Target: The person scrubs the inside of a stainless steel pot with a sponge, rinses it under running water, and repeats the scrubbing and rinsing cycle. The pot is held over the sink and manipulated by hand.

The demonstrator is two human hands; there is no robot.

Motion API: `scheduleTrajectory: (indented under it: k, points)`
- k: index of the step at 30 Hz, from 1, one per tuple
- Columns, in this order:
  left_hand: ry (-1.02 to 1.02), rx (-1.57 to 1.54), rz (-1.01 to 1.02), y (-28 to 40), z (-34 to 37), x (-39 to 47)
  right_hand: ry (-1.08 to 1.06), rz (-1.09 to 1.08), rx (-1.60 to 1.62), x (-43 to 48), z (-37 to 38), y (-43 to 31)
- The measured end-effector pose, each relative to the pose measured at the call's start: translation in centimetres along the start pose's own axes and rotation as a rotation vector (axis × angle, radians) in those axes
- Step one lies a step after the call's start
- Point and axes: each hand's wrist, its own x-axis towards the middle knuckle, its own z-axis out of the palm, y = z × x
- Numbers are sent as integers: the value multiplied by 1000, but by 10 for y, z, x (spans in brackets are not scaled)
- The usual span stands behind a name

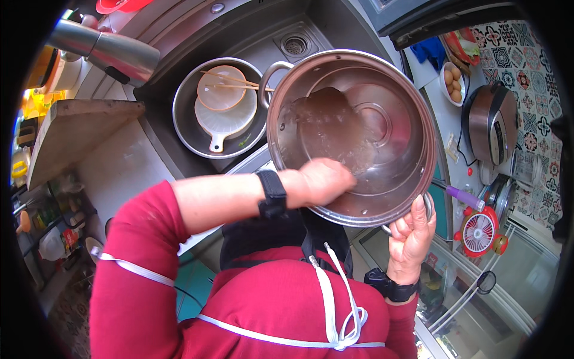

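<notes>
A large stainless-steel pot [403,130] is held tilted before me at the sink's edge. Cloudy brownish water [329,121] pools on its far left side. My right hand [412,226] grips the near loop handle [428,207], thumb up against the rim. Blurred and with fingers curled, my left hand [329,181] reaches over the near rim into the pot. Whether it holds anything is hidden. Left of the pot, a metal basin [184,130] sits in the sink, holding a white handled dish [224,121], a bowl [222,89] and chopsticks [231,80].
The dark sink [251,36] has its drain [295,45] beyond the pot. A faucet [121,56] juts in from the left, above a cutting board [80,130]. On the right counter are a bowl of eggs [453,85], a rice cooker [493,123] and a small red fan [479,231].
</notes>
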Motion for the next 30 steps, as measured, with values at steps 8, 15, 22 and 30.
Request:
scheduleTrajectory:
  k: [8, 15, 22, 30]
  points:
    - [-32, -336, -228, 9, -12, 35, -17, 24, 27, 4, -4, -2]
    - [-177, 31, -168, 12, 0, 41, 19, 18, -34, 5, -5, -5]
    - [-37, -181, -139, 15, -3, 55, -13, 9, -11, 7, -11, -2]
    - [-112, 219, -204, 2, 3, 46, -5, 2, -18, 10, -10, -8]
